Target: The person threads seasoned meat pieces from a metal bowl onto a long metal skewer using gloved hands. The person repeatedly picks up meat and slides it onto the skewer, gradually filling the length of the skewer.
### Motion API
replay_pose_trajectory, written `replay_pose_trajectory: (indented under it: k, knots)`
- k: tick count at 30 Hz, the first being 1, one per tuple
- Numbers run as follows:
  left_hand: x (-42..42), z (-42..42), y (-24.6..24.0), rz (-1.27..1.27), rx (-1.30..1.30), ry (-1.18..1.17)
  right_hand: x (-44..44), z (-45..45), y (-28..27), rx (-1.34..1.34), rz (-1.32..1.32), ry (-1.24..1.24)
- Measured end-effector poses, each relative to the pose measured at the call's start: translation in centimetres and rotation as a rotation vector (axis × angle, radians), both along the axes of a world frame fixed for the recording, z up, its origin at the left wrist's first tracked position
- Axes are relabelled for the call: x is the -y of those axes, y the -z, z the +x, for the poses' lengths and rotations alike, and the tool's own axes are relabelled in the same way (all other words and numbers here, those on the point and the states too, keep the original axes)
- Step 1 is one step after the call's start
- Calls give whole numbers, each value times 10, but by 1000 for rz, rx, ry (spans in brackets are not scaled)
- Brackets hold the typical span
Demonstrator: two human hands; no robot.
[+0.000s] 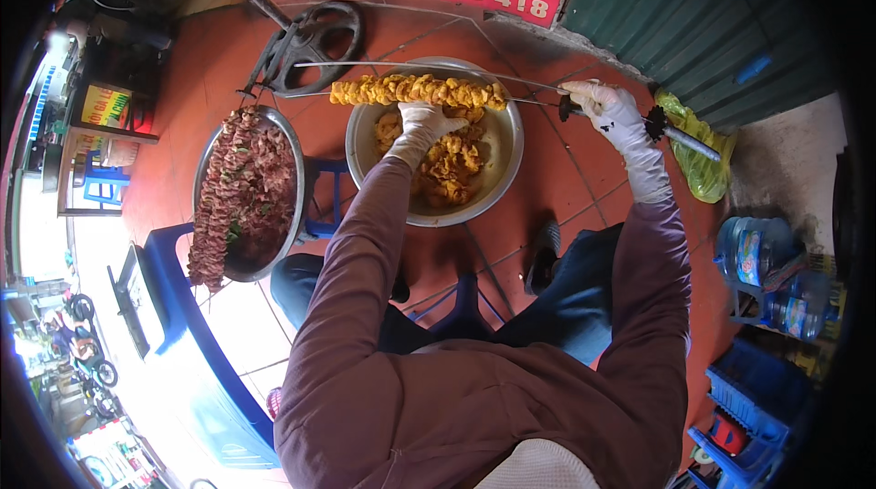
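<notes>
My right hand, in a white glove with dark smudges, grips the handle end of a long two-rod metal skewer. Yellow marinated meat pieces are packed along the skewer's near rod; the far rod looks bare. Below the skewer stands a round metal bowl holding more yellow meat. My left hand, also gloved, is over the bowl against the near side of the skewered meat. Its thumb points right, and its fingers are hidden behind the meat.
At left, a metal basin holds dark red meat, with loaded skewers along its side. A cast-metal wheel-shaped base stands behind. A yellow-green plastic bag, water bottles and blue crates are at right.
</notes>
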State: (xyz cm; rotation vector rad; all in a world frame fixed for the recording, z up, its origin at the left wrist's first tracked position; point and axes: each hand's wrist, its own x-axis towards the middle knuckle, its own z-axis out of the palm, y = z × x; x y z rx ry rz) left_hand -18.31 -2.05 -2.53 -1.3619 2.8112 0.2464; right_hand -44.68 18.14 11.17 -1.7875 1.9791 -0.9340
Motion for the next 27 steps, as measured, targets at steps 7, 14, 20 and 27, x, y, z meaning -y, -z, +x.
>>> replay_pose_trajectory:
  k: [7,14,20,27]
  knots:
    - [13,28,5,304,-43,-138,15,0,-1,-145,-149,-76]
    - [-61,60,-30,372,20,342,5,-3,-10,-179,68,-19]
    - [-42,6,-18,124,-15,97,-2,-1,-9,-105,-30,-15]
    - [-20,-17,10,343,-73,162,-6,-1,-12,-113,-13,4]
